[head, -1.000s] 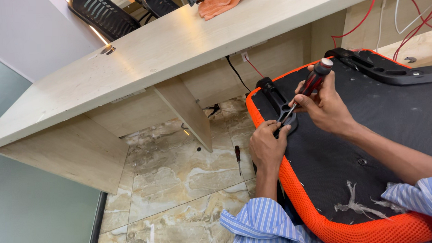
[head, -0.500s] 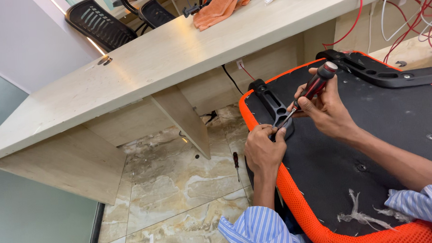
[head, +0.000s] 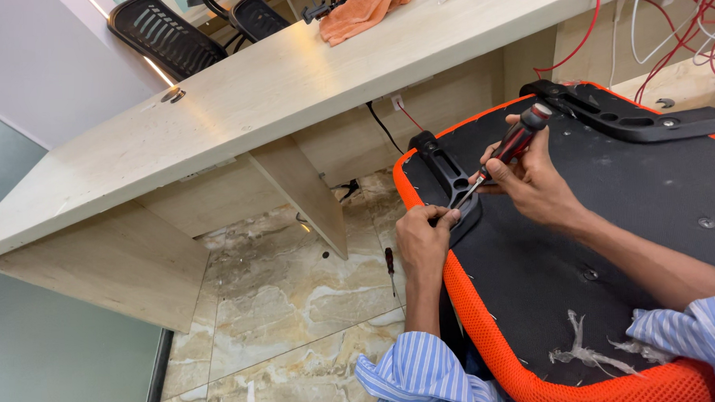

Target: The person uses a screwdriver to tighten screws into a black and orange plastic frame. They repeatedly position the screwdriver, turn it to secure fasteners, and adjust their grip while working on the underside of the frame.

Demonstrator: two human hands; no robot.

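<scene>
An upturned chair seat point(head: 613, 247), black underneath with an orange mesh edge, lies in front of me. My right hand point(head: 531, 179) grips a red and black screwdriver point(head: 514, 144), its tip set down into a black plastic armrest bracket point(head: 443, 170) at the seat's left edge. My left hand point(head: 424, 234) clamps the near end of that bracket against the orange rim. A second black bracket point(head: 624, 116) runs along the seat's far side.
A long light wooden desk point(head: 290, 92) stands beyond, with an orange cloth point(head: 363, 10) on it. Red and white cables point(head: 684, 23) hang at the right. Another screwdriver point(head: 390, 265) lies on the marble floor point(head: 282, 307). Black chair backs point(head: 162, 37) stand behind the desk.
The view has shifted slightly. Both hands stay on the bracket and the screwdriver remains in the same spot, handle turned a little.
</scene>
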